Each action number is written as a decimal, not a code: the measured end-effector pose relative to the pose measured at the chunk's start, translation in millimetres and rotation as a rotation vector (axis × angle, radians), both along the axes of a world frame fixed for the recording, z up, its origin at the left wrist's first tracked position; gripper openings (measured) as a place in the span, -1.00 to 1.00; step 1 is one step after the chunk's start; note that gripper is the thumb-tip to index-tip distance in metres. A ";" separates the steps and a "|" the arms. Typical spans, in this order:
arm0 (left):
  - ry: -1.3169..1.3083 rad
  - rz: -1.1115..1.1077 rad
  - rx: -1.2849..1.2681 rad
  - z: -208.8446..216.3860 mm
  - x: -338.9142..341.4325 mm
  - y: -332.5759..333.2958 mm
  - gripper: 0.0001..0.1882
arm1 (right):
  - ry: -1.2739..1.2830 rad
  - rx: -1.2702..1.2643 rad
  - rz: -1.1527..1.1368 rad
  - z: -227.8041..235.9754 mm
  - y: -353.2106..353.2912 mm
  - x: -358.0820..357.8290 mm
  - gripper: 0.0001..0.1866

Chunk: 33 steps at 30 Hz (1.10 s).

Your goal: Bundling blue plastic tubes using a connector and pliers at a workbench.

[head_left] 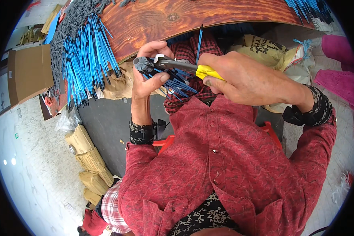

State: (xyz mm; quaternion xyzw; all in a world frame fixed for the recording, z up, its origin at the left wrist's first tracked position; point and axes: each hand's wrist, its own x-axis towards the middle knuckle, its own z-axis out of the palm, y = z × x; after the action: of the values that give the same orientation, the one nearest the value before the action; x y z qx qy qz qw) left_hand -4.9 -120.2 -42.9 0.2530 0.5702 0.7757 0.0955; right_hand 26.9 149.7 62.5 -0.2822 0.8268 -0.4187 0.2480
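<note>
My left hand [144, 85] is closed around a dark grey ribbed plastic fitting [139, 64], thumb below it and fingers curled above. In my right hand [244, 78] are pliers with grey metal jaws and yellow handles [209, 72]. The jaw tips meet the fitting beside my left fingers; what lies between them is too small to make out. Just below the pliers, a bunch of thin blue rods [179, 88] with black ends lies over my lap. One more blue rod [200, 44] stands up behind the pliers, its lower end hidden by my right hand.
Ahead is a reddish wooden tabletop [145, 25] with a curved near edge. A heap of blue rods [91, 59] overhangs its left side, beside piled grey fittings [75, 24]. A cardboard box [30, 74] stands left; pale sacks [277, 51] lie right, under the table.
</note>
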 end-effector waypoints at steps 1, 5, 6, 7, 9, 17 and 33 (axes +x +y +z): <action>-0.001 0.010 0.001 -0.1 -0.5 0.2 -0.19 | -0.001 0.000 -0.001 -0.1 0.3 0.2 -0.78; -0.006 0.013 -0.003 0.0 -1.2 -0.1 -0.18 | -0.002 -0.013 -0.005 -1.0 0.3 0.4 -0.78; -0.007 0.013 -0.004 0.0 -1.0 -0.1 -0.18 | -0.010 -0.008 -0.007 -1.3 -0.1 0.3 -0.78; -0.004 0.012 -0.004 -0.1 -1.4 0.3 -0.18 | -0.011 -0.008 -0.009 -1.4 -0.3 0.3 -0.78; -0.002 0.009 -0.005 0.1 -1.8 1.3 -0.18 | -0.004 0.005 -0.004 -1.6 -0.3 0.5 -0.78; 0.023 -0.003 0.016 4.8 0.7 5.3 -0.27 | -0.003 0.002 -0.003 -0.8 -1.4 1.4 -0.78; 0.015 0.031 0.040 1.3 -3.8 3.2 -0.23 | 0.114 0.014 -0.020 -4.2 -10.3 3.3 -0.78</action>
State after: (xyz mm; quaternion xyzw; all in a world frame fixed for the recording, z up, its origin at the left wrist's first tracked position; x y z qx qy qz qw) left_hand -8.7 -117.0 -41.6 0.2520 0.5593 0.7863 0.0741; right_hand 30.2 139.4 58.2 -0.2955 0.8452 -0.3985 0.1985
